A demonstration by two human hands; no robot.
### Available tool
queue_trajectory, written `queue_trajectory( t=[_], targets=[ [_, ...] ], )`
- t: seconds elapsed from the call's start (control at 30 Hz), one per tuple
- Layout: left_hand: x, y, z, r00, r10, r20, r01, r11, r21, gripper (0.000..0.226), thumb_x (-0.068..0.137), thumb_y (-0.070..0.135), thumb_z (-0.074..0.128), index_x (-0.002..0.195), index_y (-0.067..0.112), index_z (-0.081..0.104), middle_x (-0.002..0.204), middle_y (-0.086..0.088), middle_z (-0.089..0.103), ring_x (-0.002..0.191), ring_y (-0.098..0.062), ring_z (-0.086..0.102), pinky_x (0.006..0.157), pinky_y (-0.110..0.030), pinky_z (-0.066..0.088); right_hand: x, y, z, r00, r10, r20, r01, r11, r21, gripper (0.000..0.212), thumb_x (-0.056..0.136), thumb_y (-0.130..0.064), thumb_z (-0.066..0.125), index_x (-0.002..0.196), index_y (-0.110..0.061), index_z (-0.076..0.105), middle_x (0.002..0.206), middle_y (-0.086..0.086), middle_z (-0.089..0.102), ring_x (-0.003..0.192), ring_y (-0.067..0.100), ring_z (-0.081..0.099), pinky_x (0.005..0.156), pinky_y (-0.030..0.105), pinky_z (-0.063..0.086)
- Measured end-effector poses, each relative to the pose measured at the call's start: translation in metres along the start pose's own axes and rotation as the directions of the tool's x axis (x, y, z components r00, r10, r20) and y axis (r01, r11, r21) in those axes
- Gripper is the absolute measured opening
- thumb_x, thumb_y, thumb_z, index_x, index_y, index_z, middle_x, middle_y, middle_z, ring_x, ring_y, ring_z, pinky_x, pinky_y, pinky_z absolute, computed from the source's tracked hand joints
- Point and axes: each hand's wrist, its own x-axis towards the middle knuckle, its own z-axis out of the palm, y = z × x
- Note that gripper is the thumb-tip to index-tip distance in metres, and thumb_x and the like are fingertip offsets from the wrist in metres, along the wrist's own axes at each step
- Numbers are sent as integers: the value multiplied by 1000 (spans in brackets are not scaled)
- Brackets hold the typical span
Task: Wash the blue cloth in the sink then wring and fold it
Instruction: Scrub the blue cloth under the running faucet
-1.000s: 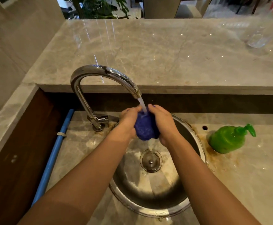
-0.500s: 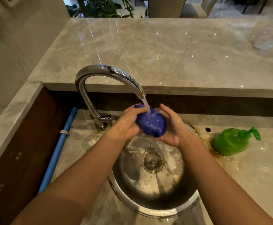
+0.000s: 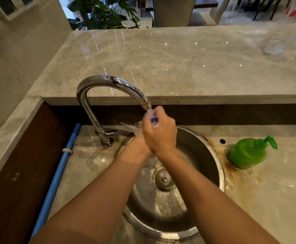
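Note:
The blue cloth (image 3: 154, 119) is almost wholly hidden between my hands; only a small blue patch shows right under the tap's spout. My right hand (image 3: 159, 132) lies on top, its fingers curled round the balled cloth. My left hand (image 3: 137, 140) is mostly hidden beneath it and presses against the cloth from the left. Both hands are over the back of the round steel sink (image 3: 212, 166). Water runs from the chrome tap (image 3: 108, 83) onto the cloth and sprays off to the left.
A green soap dispenser (image 3: 247, 153) lies on the wet counter right of the sink. A blue pipe (image 3: 59, 173) runs along the left. The drain (image 3: 164, 179) sits in the basin's middle. A raised marble ledge (image 3: 179, 67) stands behind, with a clear bottle (image 3: 275, 43) far right.
My right hand has swung over the top of the cloth and my left hand, covering nearly all the blue. The hands have closed together right under the spout.

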Motion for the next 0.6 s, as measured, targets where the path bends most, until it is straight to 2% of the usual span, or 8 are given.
queue_trajectory(
  t=[0.07,0.1,0.17,0.2,0.27,0.33,0.43,0.6],
  targets=[
    [-3,-8,6,983,-123,-138,137,986,97,35,90,38,62,110,10,69,100,-11,73,94,-22,68,87,-32,53,23,14,1,967,250,42,-251,968,18,26,94,-43,52,91,-18,57,79,4,64,75,24,65,69,42,56],
    [-5,-3,7,973,-129,-192,165,969,183,39,92,42,59,115,11,69,107,-13,72,100,-26,68,90,-39,53,32,18,-3,907,407,111,-417,903,102,25,95,-41,56,96,-16,59,83,3,64,80,23,66,72,40,57],
    [-12,9,7,982,-97,-163,136,960,245,41,93,43,59,117,11,66,112,-16,71,103,-31,67,90,-44,53,39,20,-12,695,604,390,-719,596,359,31,94,-40,63,108,-13,62,96,8,68,91,25,69,81,38,58],
    [-14,10,8,984,-86,-159,123,962,243,43,91,42,63,119,10,65,115,-19,69,105,-33,66,90,-46,53,36,20,-20,602,607,519,-799,447,404,35,92,-43,64,113,-14,62,102,11,70,94,27,69,86,42,58],
    [-18,12,7,989,-75,-127,109,954,280,50,86,36,71,126,8,61,122,-23,66,111,-37,65,94,-49,53,25,28,-32,475,537,697,-880,286,380,47,86,-51,69,119,-18,62,113,14,70,102,32,69,90,50,57],
    [-18,14,0,995,-42,-87,68,946,318,52,86,25,72,133,8,55,126,-24,64,113,-38,64,88,-49,57,13,38,-42,423,420,803,-906,169,389,57,82,-49,74,128,-20,58,128,17,65,112,39,66,92,59,55],
    [-17,18,-7,997,-3,-81,24,965,260,50,88,21,68,135,14,54,130,-21,62,111,-37,65,78,-52,58,10,42,-52,522,379,764,-850,159,502,43,90,-33,70,129,-20,59,129,16,64,114,37,66,91,57,56],
    [-7,23,-8,964,-98,-246,156,961,228,33,100,38,47,117,13,60,122,-24,63,104,-40,62,79,-57,49,5,21,-56,756,401,517,-643,602,474,19,96,-35,60,107,-23,70,110,5,71,104,25,68,97,49,54]
  ],
)
